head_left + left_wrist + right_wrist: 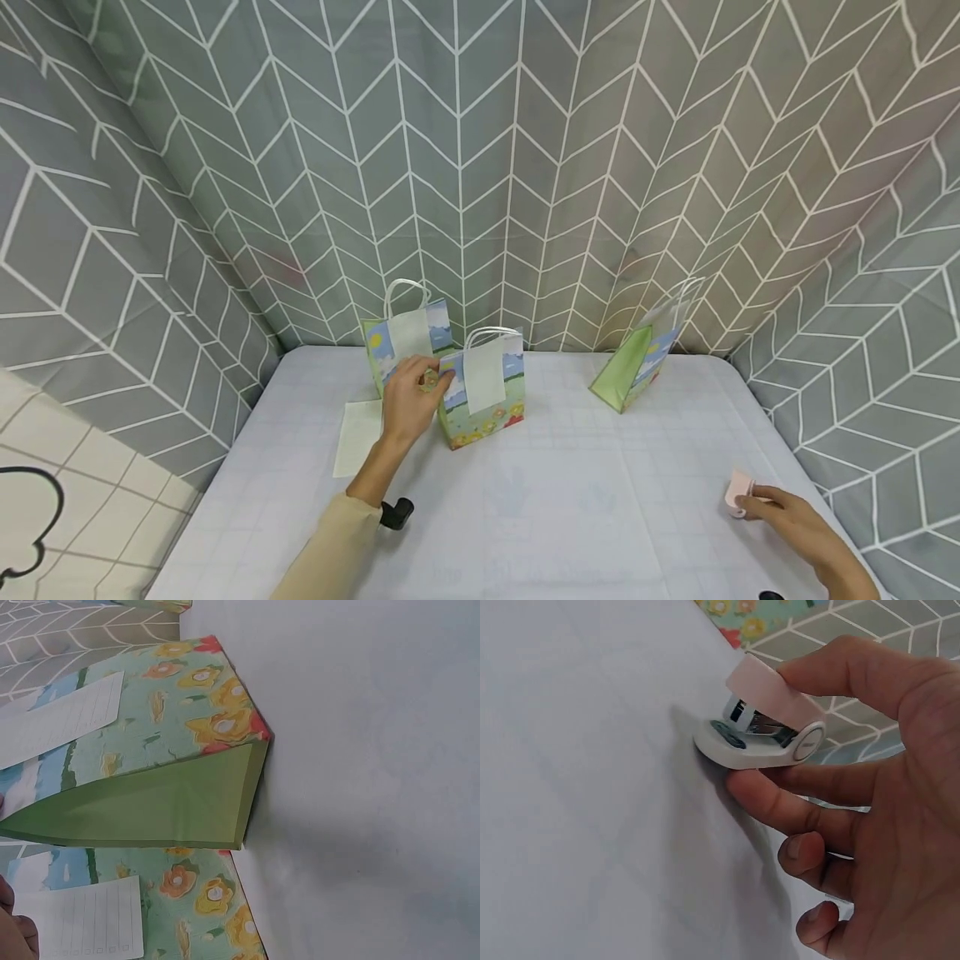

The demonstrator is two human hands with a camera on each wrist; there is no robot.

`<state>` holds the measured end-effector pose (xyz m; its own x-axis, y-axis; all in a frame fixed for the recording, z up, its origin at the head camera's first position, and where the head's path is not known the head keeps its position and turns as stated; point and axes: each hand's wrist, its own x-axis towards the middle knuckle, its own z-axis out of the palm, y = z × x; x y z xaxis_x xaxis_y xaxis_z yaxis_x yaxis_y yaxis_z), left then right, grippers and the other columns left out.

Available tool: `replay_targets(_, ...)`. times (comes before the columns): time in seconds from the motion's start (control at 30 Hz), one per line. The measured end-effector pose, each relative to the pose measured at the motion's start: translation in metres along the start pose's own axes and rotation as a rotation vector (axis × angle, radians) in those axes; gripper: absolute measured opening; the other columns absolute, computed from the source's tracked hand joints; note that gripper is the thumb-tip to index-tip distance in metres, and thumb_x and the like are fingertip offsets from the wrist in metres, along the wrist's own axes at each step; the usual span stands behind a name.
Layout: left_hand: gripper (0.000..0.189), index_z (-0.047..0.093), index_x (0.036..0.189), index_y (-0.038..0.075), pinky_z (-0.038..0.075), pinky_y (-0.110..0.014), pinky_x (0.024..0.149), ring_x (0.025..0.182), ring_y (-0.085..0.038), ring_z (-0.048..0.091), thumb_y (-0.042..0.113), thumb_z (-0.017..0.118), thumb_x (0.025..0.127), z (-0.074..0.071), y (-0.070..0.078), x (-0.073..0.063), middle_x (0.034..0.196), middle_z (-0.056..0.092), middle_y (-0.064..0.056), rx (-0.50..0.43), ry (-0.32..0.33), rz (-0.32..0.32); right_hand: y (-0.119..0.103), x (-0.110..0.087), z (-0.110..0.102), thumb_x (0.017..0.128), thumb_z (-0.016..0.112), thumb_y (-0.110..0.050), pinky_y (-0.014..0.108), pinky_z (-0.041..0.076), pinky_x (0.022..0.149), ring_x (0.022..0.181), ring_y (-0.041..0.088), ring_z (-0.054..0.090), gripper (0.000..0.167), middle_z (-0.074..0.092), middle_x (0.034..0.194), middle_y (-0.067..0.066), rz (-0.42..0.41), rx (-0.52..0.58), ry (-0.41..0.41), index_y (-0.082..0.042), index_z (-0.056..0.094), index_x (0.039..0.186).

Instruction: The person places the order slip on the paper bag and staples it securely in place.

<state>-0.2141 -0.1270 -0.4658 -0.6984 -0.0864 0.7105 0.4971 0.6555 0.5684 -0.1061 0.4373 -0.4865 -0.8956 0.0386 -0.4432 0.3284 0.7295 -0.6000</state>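
My left hand (411, 396) pinches the upper left edge of a small paper gift bag (512, 392) with white handles, a painted flower meadow and green sides. A white ruled sheet (484, 377) lies against its front. In the left wrist view only bits of the fingers (11, 922) show at the left edge. Close behind stands a similar gift bag (438, 325), also bearing a white sheet (411, 333), partly hidden by the hand. My right hand (900, 787) holds a small pink and white stapler (769, 712) between thumb and fingers, its jaws apart, low over the table.
A third gift bag (637, 367) stands at the back right, turned with its green side showing. On the left of the white table (555, 508) lies a ruled paper sheet (358, 442). Patterned grey curtains (487, 167) enclose the table at the back and sides.
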Motion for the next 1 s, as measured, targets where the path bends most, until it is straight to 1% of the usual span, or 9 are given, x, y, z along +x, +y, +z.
replay_targets(0.1,0.014,0.076,0.089,0.012,0.039,-0.030,0.060,0.069,-0.018,0.051,0.022,0.085,0.083,0.002,-0.002,0.002,0.085,0.071,0.002,-0.002,0.013,-0.002,0.006,-0.004,-0.004,0.104,0.047,-0.049,0.052,0.042,0.095,0.122,0.036,0.053,0.083,0.073,0.115,0.014,-0.017,0.001,0.002,0.016,0.022,0.149)
replay_targets(0.23,0.014,0.076,0.087,0.012,0.039,-0.030,0.060,0.069,-0.019,0.052,0.022,0.085,0.083,0.004,-0.004,0.005,0.085,0.071,0.002,0.008,0.019,-0.014,0.012,-0.007,-0.007,0.105,0.046,-0.049,0.045,0.043,0.092,0.111,0.019,0.056,0.080,0.073,0.112,0.010,-0.010,-0.016,0.001,0.014,0.024,0.148)
replay_targets(0.4,0.015,0.075,0.086,0.013,0.038,-0.030,0.058,0.069,-0.016,0.049,0.024,0.084,0.083,0.007,-0.007,0.007,0.086,0.071,0.003,0.047,0.027,-0.014,0.016,-0.010,-0.009,0.104,0.044,-0.052,0.049,0.043,0.091,0.114,0.029,0.057,0.081,0.074,0.109,0.011,0.018,-0.029,-0.012,0.018,0.030,0.144)
replay_targets(0.47,0.015,0.075,0.087,0.013,0.038,-0.030,0.058,0.069,-0.015,0.049,0.024,0.084,0.083,0.007,-0.008,0.008,0.086,0.071,0.003,0.053,0.027,-0.014,0.018,-0.011,-0.010,0.104,0.044,-0.052,0.047,0.043,0.090,0.113,0.028,0.057,0.081,0.074,0.108,0.011,0.021,-0.038,-0.014,0.018,0.031,0.143)
replay_targets(0.6,0.016,0.075,0.089,0.012,0.038,-0.031,0.058,0.070,-0.016,0.049,0.024,0.084,0.083,0.007,-0.009,0.009,0.088,0.072,0.002,0.043,0.026,-0.012,0.022,-0.014,-0.012,0.105,0.043,-0.050,0.040,0.043,0.088,0.108,0.017,0.057,0.079,0.074,0.109,0.009,0.017,-0.055,-0.011,0.018,0.032,0.144)
replay_targets(0.73,0.017,0.076,0.090,0.012,0.038,-0.031,0.059,0.071,-0.019,0.051,0.025,0.085,0.083,0.007,-0.008,0.009,0.089,0.072,0.002,0.030,0.020,-0.014,0.026,-0.016,-0.012,0.105,0.043,-0.049,0.037,0.043,0.086,0.104,0.011,0.056,0.077,0.074,0.109,0.009,0.003,-0.061,-0.009,0.017,0.032,0.144)
replay_targets(0.87,0.019,0.076,0.092,0.012,0.040,-0.032,0.061,0.073,-0.023,0.054,0.026,0.084,0.084,0.006,-0.009,0.008,0.092,0.073,0.001,0.022,0.011,-0.026,0.025,-0.016,-0.013,0.105,0.044,-0.049,0.037,0.045,0.085,0.104,0.012,0.059,0.078,0.074,0.109,0.008,0.004,-0.051,-0.016,0.017,0.029,0.146)
replay_targets(0.9,0.020,0.077,0.094,0.011,0.041,-0.032,0.062,0.074,-0.022,0.055,0.027,0.084,0.084,0.006,-0.009,0.008,0.093,0.073,0.000,0.022,0.007,-0.030,0.025,-0.016,-0.014,0.106,0.044,-0.048,0.039,0.045,0.087,0.105,0.016,0.060,0.078,0.074,0.110,0.009,0.002,-0.045,-0.018,0.017,0.028,0.146)
replay_targets(1.0,0.026,0.077,0.100,0.009,0.043,-0.033,0.064,0.077,-0.021,0.056,0.029,0.084,0.084,0.005,-0.010,0.007,0.097,0.074,-0.002,0.025,-0.012,-0.047,0.025,-0.015,-0.016,0.106,0.044,-0.048,0.040,0.045,0.087,0.107,0.019,0.060,0.079,0.073,0.113,0.012,-0.008,-0.044,0.008,0.016,0.026,0.147)
